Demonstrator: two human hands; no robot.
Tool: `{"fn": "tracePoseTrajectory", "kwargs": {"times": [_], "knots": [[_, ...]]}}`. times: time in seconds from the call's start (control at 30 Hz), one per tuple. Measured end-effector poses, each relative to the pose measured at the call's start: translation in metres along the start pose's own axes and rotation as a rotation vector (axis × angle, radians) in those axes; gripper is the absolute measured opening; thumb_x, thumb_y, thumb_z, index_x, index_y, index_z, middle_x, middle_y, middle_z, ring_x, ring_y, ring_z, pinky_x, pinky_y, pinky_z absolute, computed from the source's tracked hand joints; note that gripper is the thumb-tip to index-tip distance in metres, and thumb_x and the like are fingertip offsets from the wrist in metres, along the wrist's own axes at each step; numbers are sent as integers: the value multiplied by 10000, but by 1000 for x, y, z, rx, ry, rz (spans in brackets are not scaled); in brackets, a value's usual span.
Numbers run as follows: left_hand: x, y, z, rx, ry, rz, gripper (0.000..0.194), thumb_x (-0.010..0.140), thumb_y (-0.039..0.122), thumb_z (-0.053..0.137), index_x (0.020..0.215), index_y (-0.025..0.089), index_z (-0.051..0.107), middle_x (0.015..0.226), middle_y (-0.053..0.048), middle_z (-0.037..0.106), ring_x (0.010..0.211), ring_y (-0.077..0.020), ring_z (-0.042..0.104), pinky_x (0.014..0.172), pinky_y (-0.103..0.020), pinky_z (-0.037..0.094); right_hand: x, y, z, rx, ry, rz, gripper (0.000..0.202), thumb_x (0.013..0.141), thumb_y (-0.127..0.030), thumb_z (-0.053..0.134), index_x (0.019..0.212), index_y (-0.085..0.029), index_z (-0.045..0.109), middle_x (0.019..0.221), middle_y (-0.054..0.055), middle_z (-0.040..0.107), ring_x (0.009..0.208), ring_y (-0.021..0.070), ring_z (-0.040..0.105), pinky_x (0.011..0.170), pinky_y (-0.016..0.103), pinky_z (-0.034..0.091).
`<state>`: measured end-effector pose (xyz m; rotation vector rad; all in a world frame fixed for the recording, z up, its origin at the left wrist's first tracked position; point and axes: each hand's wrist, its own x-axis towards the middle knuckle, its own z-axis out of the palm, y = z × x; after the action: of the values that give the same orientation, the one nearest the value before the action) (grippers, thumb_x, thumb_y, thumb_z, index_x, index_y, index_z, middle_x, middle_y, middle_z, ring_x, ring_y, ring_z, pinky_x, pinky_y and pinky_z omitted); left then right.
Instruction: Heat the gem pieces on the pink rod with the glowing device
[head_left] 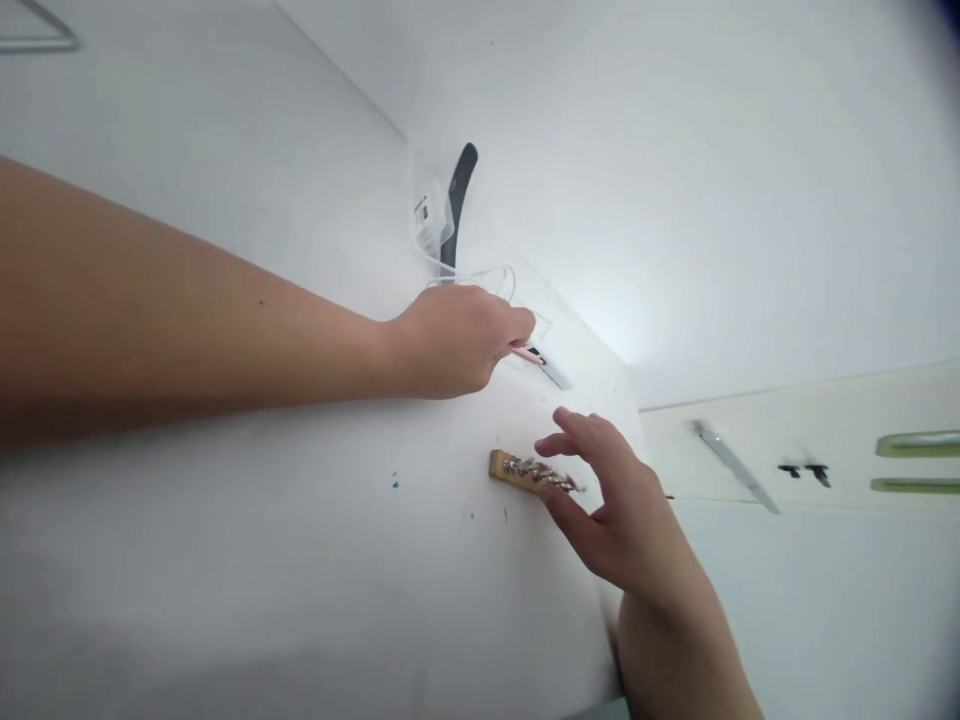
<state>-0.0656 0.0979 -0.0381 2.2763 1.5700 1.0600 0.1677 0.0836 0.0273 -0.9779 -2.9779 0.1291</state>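
Note:
My left hand [461, 340] reaches in from the left edge with its fingers curled closed around a slim pink stick-like object [529, 355]. Only a short end of that object shows; its kind I cannot make out. Just past it lies a flat pale strip [556, 375] with a dark part. From the lower right comes my right hand [611, 490], thumb and fingers spread apart. Between them is a small wooden block [517, 483] with several shiny, twisted metal pieces [536, 470] on it. The thumb is at the block's edge; whether it touches is unclear.
A white cable [487, 272], a clear-and-white labelled item [431, 220] and a dark curved strip [463, 180] lie beyond my left hand on the white surface [300, 560]. At right are a silver bar [735, 465], small black pieces [804, 472] and green-edged bars [919, 445].

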Motion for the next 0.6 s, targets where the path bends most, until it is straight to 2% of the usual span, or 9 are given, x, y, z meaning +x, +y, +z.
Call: {"fn": "tracePoseTrajectory", "kwargs": {"times": [0.2, 0.43, 0.6], "knots": [[1, 1, 0, 3, -5, -13, 143, 827, 202, 412, 787, 183, 548, 704, -24, 601, 634, -148, 510, 558, -264, 297, 4, 1, 10, 75, 7, -22, 558, 781, -99, 496, 1299, -224, 329, 914, 71, 635, 914, 240, 585, 664, 413, 521], [0, -1, 0, 3, -17, -1, 166, 840, 218, 392, 806, 186, 551, 714, -26, 605, 654, -158, 517, 574, -272, 312, 6, 2, 15, 93, -24, 16, 513, 793, -108, 486, 1281, -201, 359, 919, 69, 633, 879, 216, 607, 695, 387, 526], [-1, -1, 0, 1, -31, -11, 156, 835, 224, 400, 822, 189, 551, 729, -29, 608, 651, -158, 513, 565, -271, 306, 4, 4, 17, 118, -19, 74, 516, 815, -142, 493, 1305, -228, 355, 901, 53, 644, 831, 191, 618, 625, 319, 525]]}}
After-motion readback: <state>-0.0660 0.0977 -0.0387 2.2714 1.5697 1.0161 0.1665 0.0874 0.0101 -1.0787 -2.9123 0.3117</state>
